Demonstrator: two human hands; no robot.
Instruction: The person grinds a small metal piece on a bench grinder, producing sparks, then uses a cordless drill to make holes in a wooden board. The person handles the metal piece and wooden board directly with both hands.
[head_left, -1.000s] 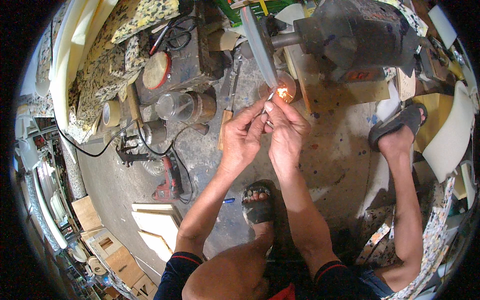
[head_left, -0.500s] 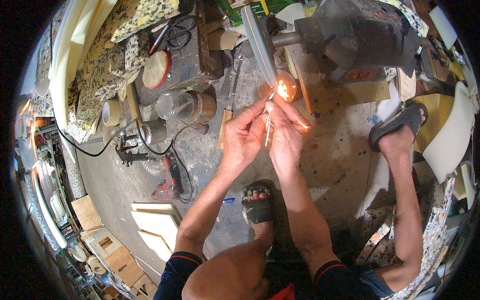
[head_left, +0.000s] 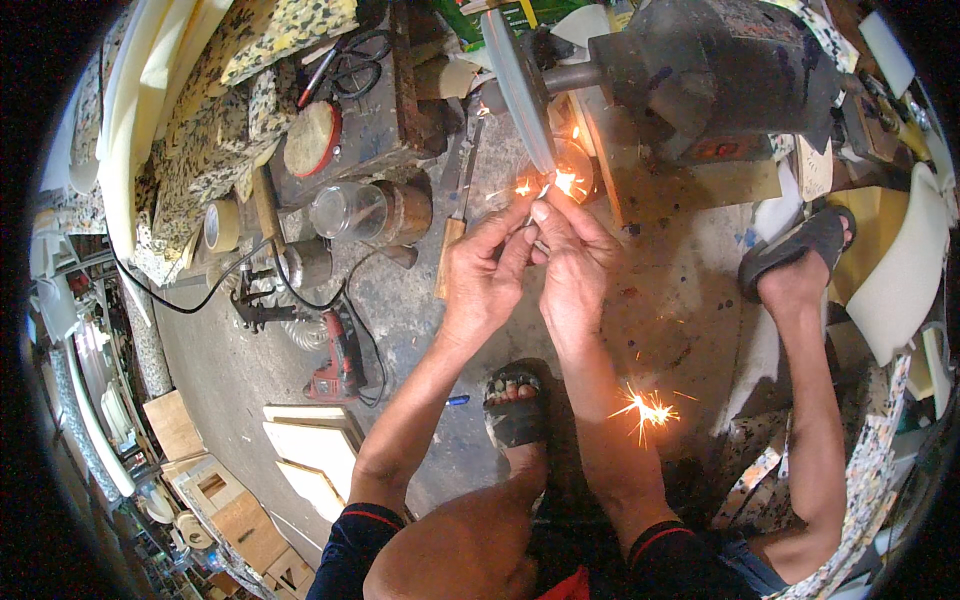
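Note:
A grey grinding wheel [head_left: 520, 90] spins on the shaft of a dark motor [head_left: 710, 90]. My left hand [head_left: 485, 270] and my right hand [head_left: 570, 265] are close together below it, both closed on a small metal piece [head_left: 543, 192] whose tip meets the wheel's lower edge. Bright sparks fly at the contact, and another burst shows by my right forearm. A small round container [head_left: 580, 165] sits behind the sparks, mostly hidden by the glow. A long flat tool with a wooden handle [head_left: 449, 248] lies just left of my left hand.
A red drill [head_left: 335, 365] with cable, clear jar [head_left: 345, 210], tape roll [head_left: 222, 225] and red-rimmed disc [head_left: 310, 138] are at left. Pale boards [head_left: 305, 440] lie lower left. My sandalled feet [head_left: 515, 410] flank the work; foam pieces [head_left: 890, 275] crowd the right.
My hands stay almost in place at the wheel. The sparks have spread from one spot at the tip to several, including a burst beside my right forearm.

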